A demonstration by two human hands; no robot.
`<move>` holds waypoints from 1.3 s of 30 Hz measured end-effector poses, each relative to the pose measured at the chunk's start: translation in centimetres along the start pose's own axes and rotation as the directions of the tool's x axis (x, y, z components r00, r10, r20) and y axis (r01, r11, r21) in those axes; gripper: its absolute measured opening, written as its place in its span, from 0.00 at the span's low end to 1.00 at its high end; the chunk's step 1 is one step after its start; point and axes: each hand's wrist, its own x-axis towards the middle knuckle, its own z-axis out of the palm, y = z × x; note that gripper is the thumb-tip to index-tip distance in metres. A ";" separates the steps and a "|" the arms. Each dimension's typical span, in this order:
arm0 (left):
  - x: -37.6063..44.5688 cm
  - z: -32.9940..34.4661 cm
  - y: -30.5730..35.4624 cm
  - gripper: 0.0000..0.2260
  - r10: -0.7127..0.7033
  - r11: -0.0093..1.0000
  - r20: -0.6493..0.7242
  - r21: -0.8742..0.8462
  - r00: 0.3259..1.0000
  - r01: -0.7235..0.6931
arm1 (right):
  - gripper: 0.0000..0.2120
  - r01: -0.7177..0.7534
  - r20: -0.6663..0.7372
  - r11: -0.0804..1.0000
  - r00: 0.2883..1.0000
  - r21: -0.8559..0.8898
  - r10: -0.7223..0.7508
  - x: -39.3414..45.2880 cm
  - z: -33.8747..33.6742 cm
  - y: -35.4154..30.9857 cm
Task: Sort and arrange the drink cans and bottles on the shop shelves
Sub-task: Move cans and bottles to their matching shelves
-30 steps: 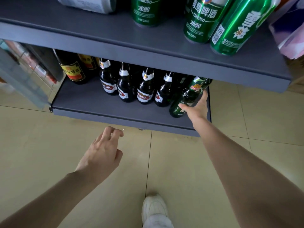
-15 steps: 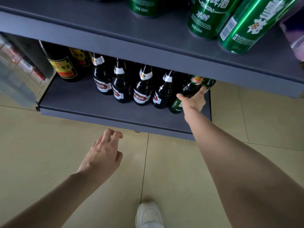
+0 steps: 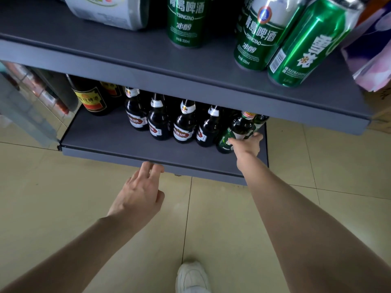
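My right hand (image 3: 246, 145) grips a green glass bottle (image 3: 237, 129) standing at the right end of the grey bottom shelf (image 3: 118, 142). To its left stands a row of dark brown beer bottles with red and white labels (image 3: 183, 123). Two dark bottles with yellow and red labels (image 3: 91, 98) stand at the shelf's left end. My left hand (image 3: 141, 191) hovers with relaxed fingers and holds nothing, just in front of the shelf's front edge. Green Tsingtao cans (image 3: 186, 20) and a bright green can (image 3: 306, 45) stand on the upper shelf (image 3: 148, 58).
A white can (image 3: 110, 9) lies on its side on the upper shelf at the left. Pink and purple packaging (image 3: 372, 51) hangs at the far right. A glass-fronted case (image 3: 23, 102) stands at the left. Beige floor tiles and my white shoe (image 3: 191, 278) lie below.
My right hand has closed round the green bottle, which it first only touched with straight fingers. My left hand has moved forward to the shelf's front edge.
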 end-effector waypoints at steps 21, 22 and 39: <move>-5.0 -61.3 33.8 0.19 0.586 0.811 -0.526 0.388 0.617 -0.438 | 0.22 0.957 0.524 0.211 0.286 -0.200 -0.802 -35.5 -46.0 -57.4; -5.1 -64.0 35.9 0.18 0.585 0.810 -0.577 0.372 0.570 -0.454 | 0.22 0.961 0.490 0.181 0.265 -0.211 -0.830 -36.3 -48.0 -59.5; 6.8 -79.9 57.2 0.27 0.513 0.847 -0.827 0.444 0.231 -0.292 | 0.30 0.974 0.253 0.114 0.162 -0.197 -0.954 -26.9 -56.2 -86.0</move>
